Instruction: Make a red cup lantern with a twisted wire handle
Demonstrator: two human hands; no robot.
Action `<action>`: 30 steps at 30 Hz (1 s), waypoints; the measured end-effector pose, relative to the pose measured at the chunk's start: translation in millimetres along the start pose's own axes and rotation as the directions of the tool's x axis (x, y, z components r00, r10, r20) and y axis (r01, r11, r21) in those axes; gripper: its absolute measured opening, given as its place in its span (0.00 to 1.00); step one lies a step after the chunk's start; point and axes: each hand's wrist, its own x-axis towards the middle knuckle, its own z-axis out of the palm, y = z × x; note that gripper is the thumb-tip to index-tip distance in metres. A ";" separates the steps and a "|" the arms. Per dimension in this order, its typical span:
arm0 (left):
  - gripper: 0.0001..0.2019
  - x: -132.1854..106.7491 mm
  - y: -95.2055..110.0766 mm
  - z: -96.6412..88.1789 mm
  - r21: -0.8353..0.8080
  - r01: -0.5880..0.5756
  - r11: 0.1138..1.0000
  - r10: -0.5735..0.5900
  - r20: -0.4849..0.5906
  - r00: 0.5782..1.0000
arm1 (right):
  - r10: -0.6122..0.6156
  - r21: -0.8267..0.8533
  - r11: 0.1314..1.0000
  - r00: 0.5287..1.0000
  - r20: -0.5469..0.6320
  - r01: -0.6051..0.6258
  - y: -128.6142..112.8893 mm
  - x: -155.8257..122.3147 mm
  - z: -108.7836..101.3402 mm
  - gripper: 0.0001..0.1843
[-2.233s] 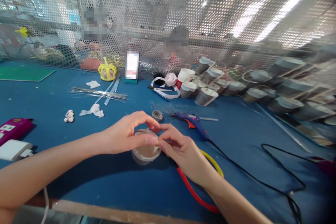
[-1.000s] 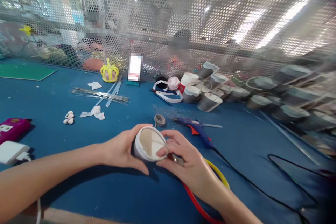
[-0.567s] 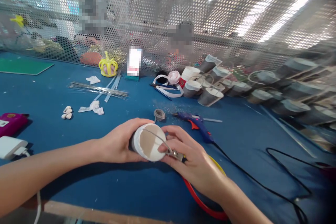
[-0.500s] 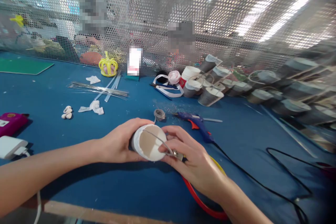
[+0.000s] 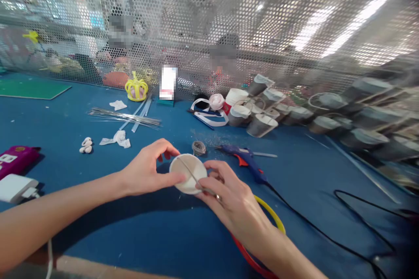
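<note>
My left hand [image 5: 149, 170] and my right hand [image 5: 229, 194] both grip a small white paper cup [image 5: 188, 173] just above the blue table [image 5: 137, 231]. The cup's open mouth faces me and a thin wire runs across it. My left thumb presses on the rim's left side. My right hand's fingers pinch the wire at the cup's lower right edge. A small coil of wire [image 5: 198, 148] lies just behind the cup. A blue glue gun [image 5: 246, 161] lies to the right of it.
Red and yellow cable loops [image 5: 262, 226] lie under my right wrist, a black cord [image 5: 327, 231] trails right. Grey paper cups [image 5: 262, 117] are piled at the back right. Metal rods [image 5: 124, 117], white scraps [image 5: 116, 138], a yellow crown [image 5: 135, 88] and a magenta device [image 5: 15, 159] lie left. Mesh fences the back.
The cup has turned in my hands, from upright on the table to lifted with its mouth towards me. A wire now runs across the mouth, and my left fingers have loosened round it.
</note>
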 end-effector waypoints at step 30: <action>0.10 26.7 50.2 -6.5 0.593 -0.164 0.788 0.164 0.055 0.985 | 0.030 0.070 0.997 0.990 -0.141 -0.020 -10.6 -6.4 -5.3 0.10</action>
